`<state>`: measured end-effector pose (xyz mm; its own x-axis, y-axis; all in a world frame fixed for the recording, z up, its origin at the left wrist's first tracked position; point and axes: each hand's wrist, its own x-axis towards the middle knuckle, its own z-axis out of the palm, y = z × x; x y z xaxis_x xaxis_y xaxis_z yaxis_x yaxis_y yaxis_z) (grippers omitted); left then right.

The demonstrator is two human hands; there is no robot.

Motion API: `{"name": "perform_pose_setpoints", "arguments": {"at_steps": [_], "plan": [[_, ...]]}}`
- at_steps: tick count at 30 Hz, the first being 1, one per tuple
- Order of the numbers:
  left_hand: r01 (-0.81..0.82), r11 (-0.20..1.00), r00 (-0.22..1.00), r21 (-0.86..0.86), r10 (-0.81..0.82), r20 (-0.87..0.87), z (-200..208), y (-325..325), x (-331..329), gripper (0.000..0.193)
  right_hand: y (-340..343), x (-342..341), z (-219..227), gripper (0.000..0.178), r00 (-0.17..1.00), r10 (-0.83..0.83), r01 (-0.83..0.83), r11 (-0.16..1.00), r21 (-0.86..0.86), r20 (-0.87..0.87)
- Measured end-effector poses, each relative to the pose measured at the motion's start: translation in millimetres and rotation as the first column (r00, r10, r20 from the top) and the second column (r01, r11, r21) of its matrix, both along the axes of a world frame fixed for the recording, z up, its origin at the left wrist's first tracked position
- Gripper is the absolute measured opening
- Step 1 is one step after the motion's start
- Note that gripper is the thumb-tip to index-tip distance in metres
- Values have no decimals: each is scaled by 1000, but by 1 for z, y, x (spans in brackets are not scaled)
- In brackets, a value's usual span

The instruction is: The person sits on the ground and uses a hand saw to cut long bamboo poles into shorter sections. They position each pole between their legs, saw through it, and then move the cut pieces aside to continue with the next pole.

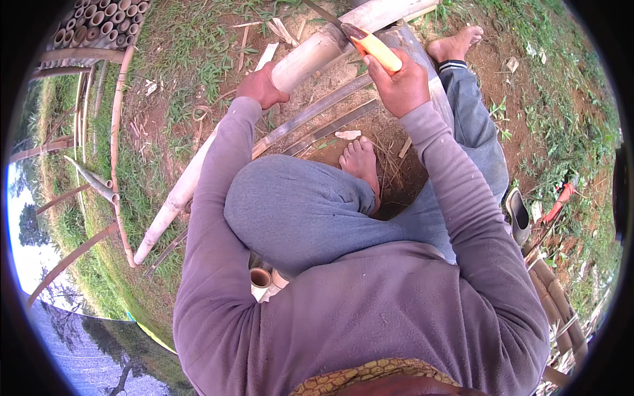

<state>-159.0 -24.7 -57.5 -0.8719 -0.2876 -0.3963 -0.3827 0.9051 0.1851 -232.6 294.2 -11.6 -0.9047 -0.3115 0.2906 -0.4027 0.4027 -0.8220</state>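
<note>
I sit on the ground with a long pale bamboo pole (pixel 310 56) lying slantwise in front of me. My left hand (pixel 262 88) grips the pole from its left side. My right hand (pixel 398 82) is closed on the orange handle of a knife (pixel 373 45); its dark blade points up-left and rests against the pole's upper part. My bare left foot (pixel 361 162) lies under my knee, my right foot (pixel 454 45) is stretched out beside the pole.
Split bamboo strips (pixel 317 119) lie on the bare earth under the pole. A stack of cut bamboo tubes (pixel 99 23) sits top left, curved bamboo rails (pixel 115 132) at the left. A sandal (pixel 518 214) and more bamboo pieces (pixel 558 303) lie at the right. Grass surrounds the dirt patch.
</note>
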Motion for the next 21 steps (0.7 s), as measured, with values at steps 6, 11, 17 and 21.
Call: {"name": "perform_pose_setpoints", "arguments": {"at_steps": [6,11,17,21], "plan": [[-21,999,1000,37,22,-21,-11,-12,19,89,149,118,30,20,997,62,-68,989,129,44],[-21,1000,1000,11,21,-22,-8,-15,5,88,122,94,-2,25,998,67,-66,998,17,-9],[6,1000,1000,-6,-6,-8,1,-4,4,87,-11,-4,1,28,999,5,-5,1000,5,54],[19,999,1000,32,-18,-19,-6,-18,13,86,100,86,15,22,989,61,-58,998,-28,135]]}}
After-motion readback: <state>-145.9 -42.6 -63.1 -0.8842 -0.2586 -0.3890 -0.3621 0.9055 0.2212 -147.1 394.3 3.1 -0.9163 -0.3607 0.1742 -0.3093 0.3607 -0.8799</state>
